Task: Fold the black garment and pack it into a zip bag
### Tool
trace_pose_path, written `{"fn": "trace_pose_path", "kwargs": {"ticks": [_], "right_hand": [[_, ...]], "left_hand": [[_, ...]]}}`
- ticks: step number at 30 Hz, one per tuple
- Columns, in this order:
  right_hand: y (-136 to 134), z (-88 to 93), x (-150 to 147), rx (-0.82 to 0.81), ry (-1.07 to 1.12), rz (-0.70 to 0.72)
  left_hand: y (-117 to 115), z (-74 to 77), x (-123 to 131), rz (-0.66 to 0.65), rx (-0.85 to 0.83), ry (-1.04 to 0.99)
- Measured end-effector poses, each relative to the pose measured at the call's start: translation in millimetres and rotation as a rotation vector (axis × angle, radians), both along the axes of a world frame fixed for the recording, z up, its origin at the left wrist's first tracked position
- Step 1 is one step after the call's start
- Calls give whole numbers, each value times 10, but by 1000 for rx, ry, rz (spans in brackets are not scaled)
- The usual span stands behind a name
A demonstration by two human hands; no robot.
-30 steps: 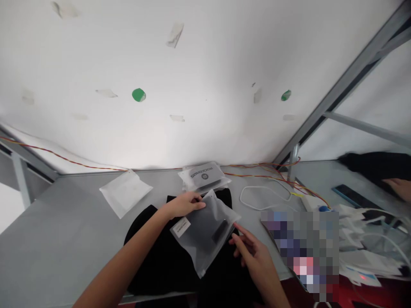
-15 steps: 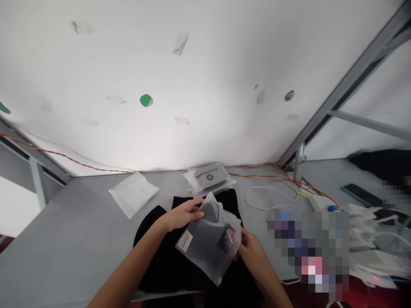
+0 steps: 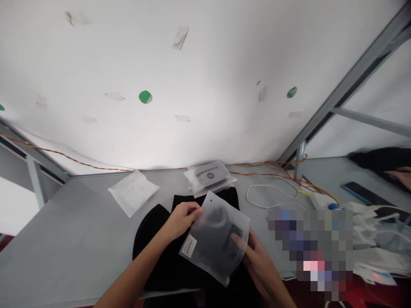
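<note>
A translucent zip bag (image 3: 215, 239) with a small white label is held tilted above black cloth (image 3: 154, 248) lying on the table. My left hand (image 3: 183, 218) pinches the bag's upper left edge between thumb and fingers. At the zip edge on the right, my right hand (image 3: 253, 252) grips the bag. Some of its fingers show through the plastic; whether they are inside or behind it I cannot tell. A dark patch shows through the bag near those fingertips.
Behind the cloth lie printed bags (image 3: 210, 175), with a white bag (image 3: 133, 192) to their left. A white cable (image 3: 257, 205) loops on the right, near a phone (image 3: 362, 192) and power strips. Another person's hand (image 3: 400, 174) is at far right. Part of the view is pixelated.
The bag has been turned flatter and shifted slightly right; its top corner with the hole is now spread out. My right hand's fingers show more clearly through the plastic. Another person's hand has appeared.
</note>
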State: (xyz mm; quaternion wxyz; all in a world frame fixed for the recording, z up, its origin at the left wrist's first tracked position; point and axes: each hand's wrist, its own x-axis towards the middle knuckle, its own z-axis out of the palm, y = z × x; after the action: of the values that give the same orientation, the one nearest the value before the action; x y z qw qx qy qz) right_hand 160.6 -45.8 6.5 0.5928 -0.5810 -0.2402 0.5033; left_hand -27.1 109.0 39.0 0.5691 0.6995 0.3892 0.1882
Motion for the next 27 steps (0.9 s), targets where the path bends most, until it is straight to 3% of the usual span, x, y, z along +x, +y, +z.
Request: {"fn": "trace_pose_path", "kwargs": {"ticks": [8,11,15,17,19,22,24,27], "right_hand": [[-172,21,234,-85,-18,-77],[-272,-2,326,-84,-79,-85],[-324,-109,345,-78,-175,24],[-321,-165,362,-74,-247,83],[-308,-186,421,-58,-418,83],[-249,-114,543,32,-775,-42],[-144,-23,561,67,-853,-42],[136,75,401,34,-845,226]], "left_hand": [[60,-1,-237,152,212,102],[221,36,-406,103,237,156],[438,191,-584,-24,236,230],[437,300,-688,16,284,278],[305,380,-830,154,428,344],[-143,358,-1071,455,598,434],[-537,244,-1180,635,495,441],[-1071,42,-1172,677,249,426]]}}
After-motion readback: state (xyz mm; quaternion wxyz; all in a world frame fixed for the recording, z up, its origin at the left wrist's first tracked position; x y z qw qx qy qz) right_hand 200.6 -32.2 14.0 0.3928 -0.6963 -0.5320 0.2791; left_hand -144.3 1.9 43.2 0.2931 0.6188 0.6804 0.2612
